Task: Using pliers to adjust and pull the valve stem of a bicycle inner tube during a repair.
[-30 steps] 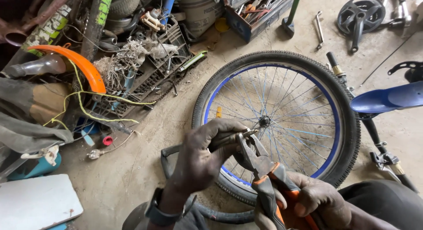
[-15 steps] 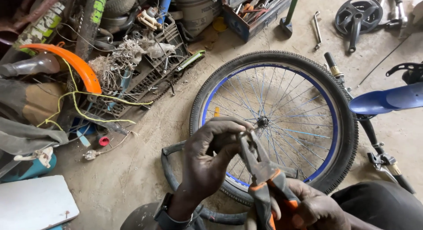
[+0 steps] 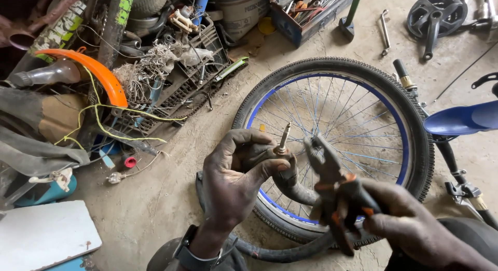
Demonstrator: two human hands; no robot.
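Observation:
My left hand grips a black inner tube at its valve, and the brass valve stem sticks up between my thumb and fingers. My right hand holds pliers with orange and black handles; their jaws hang apart from the valve, just to its right. Under both hands a bicycle wheel with a blue rim and black tyre lies flat on the concrete floor. The tube loops down below my wrists.
A heap of scrap with an orange mudguard and a black crate fills the left. A blue tool box stands at the top, a crankset top right, a blue bicycle frame at the right edge, a white board bottom left.
The pliers were closed on the valve stem a second ago; now they have come off and moved right. My left hand has turned the valve upright, clear of the jaws.

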